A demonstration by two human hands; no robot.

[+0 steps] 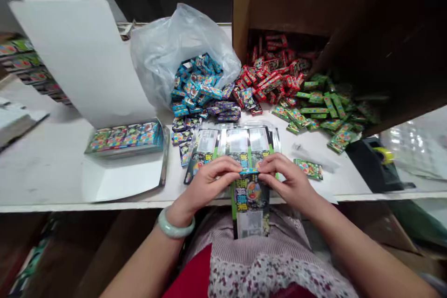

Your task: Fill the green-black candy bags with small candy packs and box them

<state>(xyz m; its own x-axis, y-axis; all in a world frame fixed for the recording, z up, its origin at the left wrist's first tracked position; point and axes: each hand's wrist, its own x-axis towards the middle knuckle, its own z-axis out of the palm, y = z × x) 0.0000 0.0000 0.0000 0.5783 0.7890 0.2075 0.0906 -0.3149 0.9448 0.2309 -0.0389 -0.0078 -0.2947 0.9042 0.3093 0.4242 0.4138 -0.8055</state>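
Observation:
Fingertips of my left hand (218,178) and my right hand (284,178) pinch the two ends of a small blue candy box (248,171), seen edge-on. Directly below it, a black printed package (249,200) with a white label juts past the table edge over my lap. Behind my fingers, more black packages (206,144) lie side by side in clear plastic. To the right of my right hand a green candy box (309,169) rests beside a crumpled clear wrapper (314,156). Whether the blue box touches the package is hidden by my fingers.
Blue boxes (197,81) spill from a clear plastic bag (153,51). Purple boxes (225,111), red boxes (268,77) and green boxes (324,107) lie heaped before a cardboard carton (240,14). An open white display box (122,179) stands left; a black tape dispenser (366,163) sits right.

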